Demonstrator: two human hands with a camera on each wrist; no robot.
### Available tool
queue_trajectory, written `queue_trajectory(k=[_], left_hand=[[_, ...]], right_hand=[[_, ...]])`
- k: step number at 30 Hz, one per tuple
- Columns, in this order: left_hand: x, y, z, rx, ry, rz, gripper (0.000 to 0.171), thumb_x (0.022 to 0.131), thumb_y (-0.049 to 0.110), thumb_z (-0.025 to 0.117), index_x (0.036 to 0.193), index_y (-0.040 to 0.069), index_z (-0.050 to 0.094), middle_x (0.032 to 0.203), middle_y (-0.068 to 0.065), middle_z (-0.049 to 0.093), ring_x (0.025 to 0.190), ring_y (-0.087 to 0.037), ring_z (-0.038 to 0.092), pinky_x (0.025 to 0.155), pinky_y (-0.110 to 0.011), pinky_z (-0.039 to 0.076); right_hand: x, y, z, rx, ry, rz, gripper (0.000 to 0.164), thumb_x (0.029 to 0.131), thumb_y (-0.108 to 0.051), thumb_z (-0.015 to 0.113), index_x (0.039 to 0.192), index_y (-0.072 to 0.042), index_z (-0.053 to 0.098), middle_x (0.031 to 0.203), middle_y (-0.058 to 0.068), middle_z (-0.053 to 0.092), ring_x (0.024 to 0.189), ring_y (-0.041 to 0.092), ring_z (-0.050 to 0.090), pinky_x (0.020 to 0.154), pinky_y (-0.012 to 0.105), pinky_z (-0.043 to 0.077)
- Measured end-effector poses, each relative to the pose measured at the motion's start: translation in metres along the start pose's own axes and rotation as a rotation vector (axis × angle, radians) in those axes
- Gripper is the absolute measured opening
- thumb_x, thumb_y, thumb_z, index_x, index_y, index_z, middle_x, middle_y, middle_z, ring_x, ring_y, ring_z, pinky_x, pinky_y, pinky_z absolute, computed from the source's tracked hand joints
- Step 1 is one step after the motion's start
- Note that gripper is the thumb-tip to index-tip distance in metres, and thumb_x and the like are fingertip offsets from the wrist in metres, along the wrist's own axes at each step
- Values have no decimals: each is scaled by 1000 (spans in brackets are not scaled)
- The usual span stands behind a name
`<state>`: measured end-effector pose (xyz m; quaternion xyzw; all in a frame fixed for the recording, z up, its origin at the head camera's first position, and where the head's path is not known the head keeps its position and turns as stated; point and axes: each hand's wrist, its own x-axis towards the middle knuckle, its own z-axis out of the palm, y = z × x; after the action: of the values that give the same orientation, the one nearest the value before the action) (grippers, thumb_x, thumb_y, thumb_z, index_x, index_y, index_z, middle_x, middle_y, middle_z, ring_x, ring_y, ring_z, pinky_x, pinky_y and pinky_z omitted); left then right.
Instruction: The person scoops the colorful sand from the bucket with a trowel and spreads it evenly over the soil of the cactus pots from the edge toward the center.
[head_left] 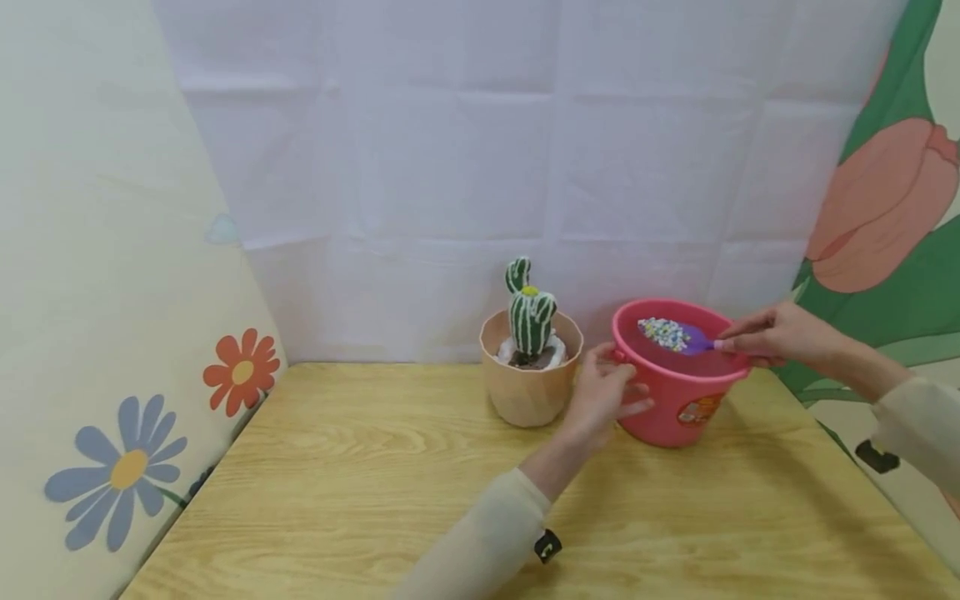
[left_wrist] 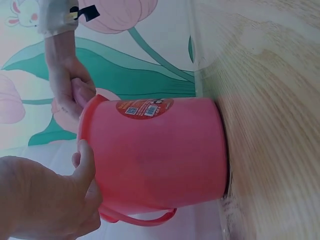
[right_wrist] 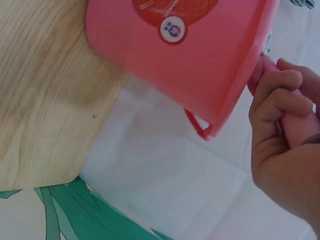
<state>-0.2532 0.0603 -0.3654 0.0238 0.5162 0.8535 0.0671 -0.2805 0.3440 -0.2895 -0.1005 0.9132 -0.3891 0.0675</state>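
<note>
A pink bucket (head_left: pixel 660 410) stands upright on the table at the right, with a round orange-red label on its side. My left hand (head_left: pixel 603 398) holds the bucket's left side near the rim, thumb and fingers bent against it. In my right hand (head_left: pixel 783 335), curled fingers grip the pink handle (right_wrist: pixel 297 127) of a small toy shovel. Its purple blade (head_left: pixel 697 341) is over the bucket's mouth and carries a heap of small white, blue, green and yellow granules (head_left: pixel 663 334). The bucket's contents are hidden. In the left wrist view, its handle (left_wrist: pixel 150 220) hangs down.
Left of the bucket, close to my left hand, a peach pot (head_left: pixel 525 396) holds a knitted-looking green and white cactus (head_left: pixel 531 323) with white material around its base. The wooden table (head_left: pixel 360 492) meets a white sheet (head_left: pixel 450 183) behind. Flower-patterned walls flank both sides.
</note>
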Motion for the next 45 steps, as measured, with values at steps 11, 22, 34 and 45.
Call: queue_trajectory(k=[11,22,34,45], left_hand=[[-8,25,-41,106,-79,35,47,96,3,63,141,7,47,109,-18,60,79,-24,66,76,-41,62],[-21,60,-76,279,-74,143,45,97,4,62,139,-2,48,108,-16,60,78,-21,67,75,-33,61],[-14,92,-106,769,91,550,35,97,13,59,132,6,61,120,-15,62,103,-25,61,87,-39,56],[16,77,-139,767,270,473,60,101,27,60,153,6,39,144,-21,43,133,-41,41,108,-52,41]], right_hand=[[-5,-9,5,26,7,35,52,93,-39,75,126,1,70,71,16,63,58,17,51,54,30,48],[-7,-10,10,13,24,65,61,92,-43,75,130,4,66,85,13,70,72,22,61,65,34,57],[-10,-19,9,-19,45,63,64,93,-45,74,132,5,64,88,11,72,75,23,62,67,34,57],[-16,-20,12,39,31,57,62,93,-43,74,131,5,65,81,16,68,68,22,59,63,36,58]])
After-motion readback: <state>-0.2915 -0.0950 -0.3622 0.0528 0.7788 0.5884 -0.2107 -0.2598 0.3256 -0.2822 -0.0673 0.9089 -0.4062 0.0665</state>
